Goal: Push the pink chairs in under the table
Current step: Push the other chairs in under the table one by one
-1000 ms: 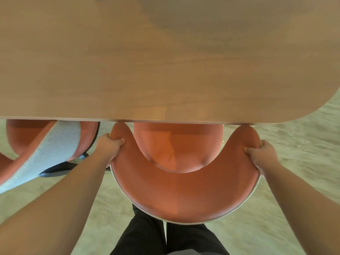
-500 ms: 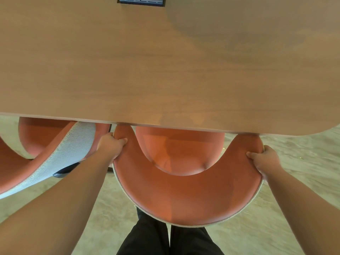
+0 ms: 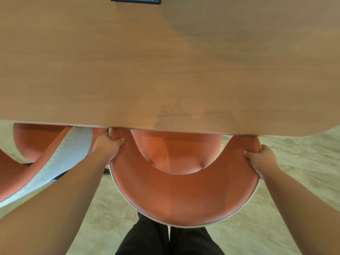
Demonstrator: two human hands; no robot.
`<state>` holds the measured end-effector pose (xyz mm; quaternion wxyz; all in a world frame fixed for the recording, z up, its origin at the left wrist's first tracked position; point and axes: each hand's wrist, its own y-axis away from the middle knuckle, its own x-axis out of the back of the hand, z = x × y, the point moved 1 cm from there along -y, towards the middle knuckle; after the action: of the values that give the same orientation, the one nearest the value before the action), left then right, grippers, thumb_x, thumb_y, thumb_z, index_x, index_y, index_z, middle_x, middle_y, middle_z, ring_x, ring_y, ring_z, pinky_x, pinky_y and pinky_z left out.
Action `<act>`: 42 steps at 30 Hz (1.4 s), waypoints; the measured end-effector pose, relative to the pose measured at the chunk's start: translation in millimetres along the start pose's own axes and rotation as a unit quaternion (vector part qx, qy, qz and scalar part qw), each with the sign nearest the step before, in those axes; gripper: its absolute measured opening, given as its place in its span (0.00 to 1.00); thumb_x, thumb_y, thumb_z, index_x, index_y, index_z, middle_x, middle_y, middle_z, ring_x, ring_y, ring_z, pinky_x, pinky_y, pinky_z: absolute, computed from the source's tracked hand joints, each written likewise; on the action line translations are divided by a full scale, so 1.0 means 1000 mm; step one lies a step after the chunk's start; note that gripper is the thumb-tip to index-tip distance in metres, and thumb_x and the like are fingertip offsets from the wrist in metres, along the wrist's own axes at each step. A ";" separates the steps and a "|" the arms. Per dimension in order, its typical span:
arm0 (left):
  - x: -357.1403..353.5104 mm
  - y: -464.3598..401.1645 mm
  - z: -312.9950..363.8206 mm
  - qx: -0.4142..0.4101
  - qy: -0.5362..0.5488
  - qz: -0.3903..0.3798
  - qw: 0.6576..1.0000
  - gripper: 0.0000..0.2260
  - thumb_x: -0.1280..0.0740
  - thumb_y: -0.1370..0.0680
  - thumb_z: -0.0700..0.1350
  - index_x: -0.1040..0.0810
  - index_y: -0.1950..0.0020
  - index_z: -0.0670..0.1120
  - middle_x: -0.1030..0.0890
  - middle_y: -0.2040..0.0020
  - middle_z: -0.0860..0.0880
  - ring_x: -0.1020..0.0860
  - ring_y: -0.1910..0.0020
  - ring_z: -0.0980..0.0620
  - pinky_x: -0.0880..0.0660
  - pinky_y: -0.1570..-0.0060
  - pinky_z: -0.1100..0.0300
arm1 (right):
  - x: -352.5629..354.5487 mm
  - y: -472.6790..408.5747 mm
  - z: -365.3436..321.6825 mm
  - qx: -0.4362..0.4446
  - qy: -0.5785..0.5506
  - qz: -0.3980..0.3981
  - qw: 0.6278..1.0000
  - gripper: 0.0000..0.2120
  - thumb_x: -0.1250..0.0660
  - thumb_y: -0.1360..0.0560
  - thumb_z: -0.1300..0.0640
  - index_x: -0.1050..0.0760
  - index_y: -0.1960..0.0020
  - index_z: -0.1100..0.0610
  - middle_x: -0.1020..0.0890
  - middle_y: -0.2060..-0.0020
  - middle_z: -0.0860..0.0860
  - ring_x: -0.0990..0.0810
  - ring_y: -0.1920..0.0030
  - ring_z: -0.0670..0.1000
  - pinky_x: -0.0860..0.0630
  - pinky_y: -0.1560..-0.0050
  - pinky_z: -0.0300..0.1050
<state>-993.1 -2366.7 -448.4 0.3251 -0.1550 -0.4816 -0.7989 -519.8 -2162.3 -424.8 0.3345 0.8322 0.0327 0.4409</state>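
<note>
Showing: a downward head view of two bare hands on a pink chair at a wooden table.
Table (image 3: 165,70): fills the upper half of the frame; its near edge runs across the middle, and its rounded corner shows at the right.
Dark panel (image 3: 136,0): set in the table surface at the top edge of the frame, only partly in view.
Pink chair (image 3: 184,196): lower centre; its curved backrest forms a U that opens toward the table, and the two tips of the U reach the table edge.
Seat (image 3: 176,153): round cushion inside the U, its far part hidden under the table edge.
Left hand (image 3: 107,148): at the left tip of the backrest, left of centre; grip closed around the rim, thumb on the pink inner face, fingers wrapped behind and out of sight.
Right hand (image 3: 261,161): at the right tip of the backrest, right of centre; grip closed on the rim in the same way, thumb on the inner face.
Second pink chair (image 3: 46,162): at the left edge, turned at an angle; its grey woven back shell faces the viewer, and its seat lies partly under the table.
Black trousers (image 3: 165,240): bottom centre, just behind the backrest.
Floor (image 3: 294,162): pale and mottled, visible at right and below.
</note>
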 end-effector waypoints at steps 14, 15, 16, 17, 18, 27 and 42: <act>0.003 0.004 -0.003 -0.023 -0.034 0.007 0.999 0.12 0.26 0.24 0.48 0.20 0.43 0.47 0.17 0.55 0.46 0.18 0.54 0.40 0.19 0.46 0.43 | 0.001 0.005 -0.001 0.008 0.001 0.001 1.000 0.14 0.26 0.27 0.57 0.26 0.46 0.56 0.21 0.58 0.52 0.21 0.56 0.59 0.21 0.50 0.57; 0.004 0.006 -0.003 -0.024 -0.034 0.007 0.999 0.12 0.26 0.24 0.48 0.20 0.43 0.47 0.17 0.54 0.45 0.18 0.53 0.39 0.19 0.45 0.42 | 0.001 0.006 0.000 0.009 0.000 0.002 1.000 0.13 0.26 0.26 0.57 0.26 0.46 0.57 0.20 0.58 0.52 0.21 0.57 0.58 0.22 0.51 0.57; 0.005 0.007 -0.004 -0.023 -0.036 0.008 0.999 0.13 0.25 0.24 0.48 0.19 0.42 0.46 0.16 0.54 0.44 0.17 0.53 0.38 0.19 0.45 0.41 | 0.000 0.008 0.001 0.011 0.001 0.004 1.000 0.13 0.26 0.26 0.57 0.26 0.46 0.57 0.20 0.58 0.52 0.21 0.58 0.57 0.22 0.52 0.55; 0.007 0.008 -0.005 -0.022 -0.039 0.010 0.999 0.13 0.25 0.24 0.49 0.19 0.42 0.45 0.16 0.52 0.43 0.17 0.52 0.37 0.19 0.45 0.41 | -0.001 0.008 0.001 0.013 0.002 0.007 1.000 0.13 0.26 0.26 0.57 0.26 0.47 0.57 0.20 0.58 0.52 0.22 0.60 0.56 0.23 0.54 0.54; 0.009 0.008 -0.006 -0.018 -0.039 0.013 0.999 0.14 0.25 0.24 0.48 0.19 0.42 0.44 0.16 0.51 0.41 0.17 0.51 0.36 0.19 0.44 0.40 | -0.002 0.009 0.001 0.015 0.003 0.009 1.000 0.12 0.26 0.26 0.57 0.26 0.47 0.58 0.20 0.59 0.52 0.22 0.61 0.54 0.24 0.56 0.52; 0.029 0.010 -0.016 -0.019 -0.025 0.016 0.999 0.16 0.26 0.22 0.45 0.21 0.36 0.41 0.17 0.47 0.40 0.18 0.50 0.36 0.20 0.48 0.45 | -0.018 0.023 -0.004 0.034 0.008 0.010 0.999 0.11 0.26 0.26 0.57 0.25 0.48 0.58 0.20 0.59 0.54 0.21 0.61 0.56 0.23 0.57 0.52; 0.051 -0.007 -0.013 -0.011 -0.014 0.002 1.000 0.13 0.27 0.22 0.45 0.20 0.40 0.43 0.16 0.48 0.40 0.17 0.49 0.36 0.20 0.43 0.40 | -0.039 0.031 -0.018 0.019 0.004 0.009 1.000 0.12 0.26 0.26 0.56 0.26 0.48 0.57 0.20 0.58 0.53 0.20 0.56 0.61 0.20 0.49 0.60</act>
<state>-1034.7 -2394.4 -430.7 0.3184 -0.1705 -0.4773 -0.8011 -564.8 -2190.2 -427.4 0.3145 0.8371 0.0353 0.4462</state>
